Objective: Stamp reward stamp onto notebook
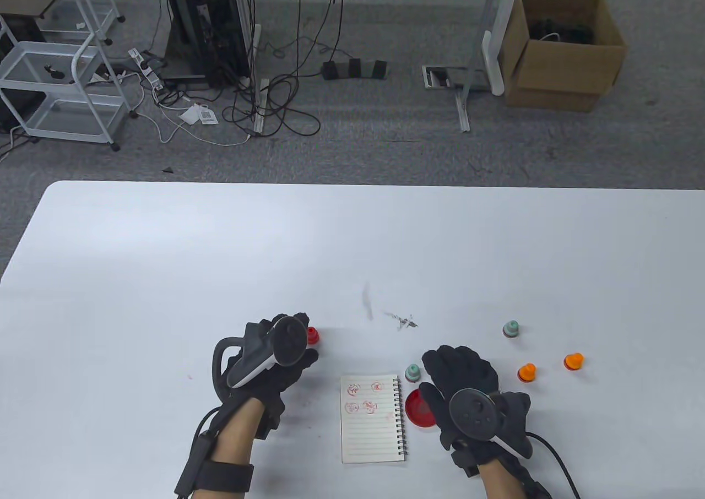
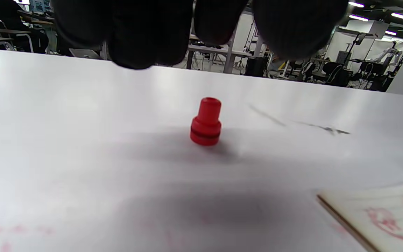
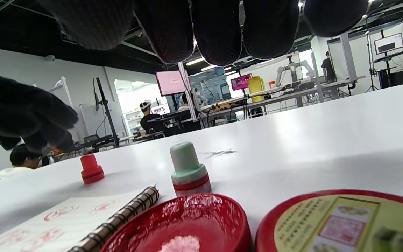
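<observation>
White table [image 1: 165, 256] carries my small spiral-bound lined notebook [image 1: 372, 417]; the little red plastic stamp [image 1: 312, 335] stands up-left of it. My left hand [image 1: 270, 356] hovers loose, empty; right hand [image 1: 468, 394] likewise. A clumsy grip could topple the stamp.

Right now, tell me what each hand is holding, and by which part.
Nothing is held. The left hand hovers beside the red stamp, which stands free; the right hand hangs open above the ink pad.
</observation>
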{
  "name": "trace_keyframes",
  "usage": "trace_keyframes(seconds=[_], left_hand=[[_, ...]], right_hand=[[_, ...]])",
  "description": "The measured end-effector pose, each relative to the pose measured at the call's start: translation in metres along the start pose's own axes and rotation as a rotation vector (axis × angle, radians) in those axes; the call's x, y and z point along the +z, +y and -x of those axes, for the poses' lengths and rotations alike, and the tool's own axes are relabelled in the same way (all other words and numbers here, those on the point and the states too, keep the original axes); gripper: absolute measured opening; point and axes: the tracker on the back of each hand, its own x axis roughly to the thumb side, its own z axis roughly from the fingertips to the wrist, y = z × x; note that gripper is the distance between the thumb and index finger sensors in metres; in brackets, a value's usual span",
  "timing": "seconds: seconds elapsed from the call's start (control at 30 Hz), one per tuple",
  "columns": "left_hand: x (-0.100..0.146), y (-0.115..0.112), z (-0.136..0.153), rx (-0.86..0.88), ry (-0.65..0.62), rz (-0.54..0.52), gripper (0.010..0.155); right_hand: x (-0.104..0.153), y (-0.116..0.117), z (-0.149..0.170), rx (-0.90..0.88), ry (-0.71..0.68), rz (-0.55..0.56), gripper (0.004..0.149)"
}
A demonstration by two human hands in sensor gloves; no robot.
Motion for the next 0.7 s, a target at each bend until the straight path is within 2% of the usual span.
trace_keyframes(seconds=[0.17, 0.3, 0.7], left_hand=[[-0.029, -0.013, -0.007, -0.072, 0.023, 0.08, 0.077], [-0.043, -0.025, -0.009, -0.124, 0.042, 0.122, 0.076], [-0.059, -0.043, -0.013, -0.17, 0.091, 0.174, 0.069]], right_hand=[[-0.003, 0.0, 0.0, -0.019, -0.003, -0.007, 0.059], [-0.003, -0.008, 0.001, -0.03, -0.007, 0.028, 0.055], [-0.004, -0.007, -0.001, -0.016, -0.006, 0.017, 0.056]])
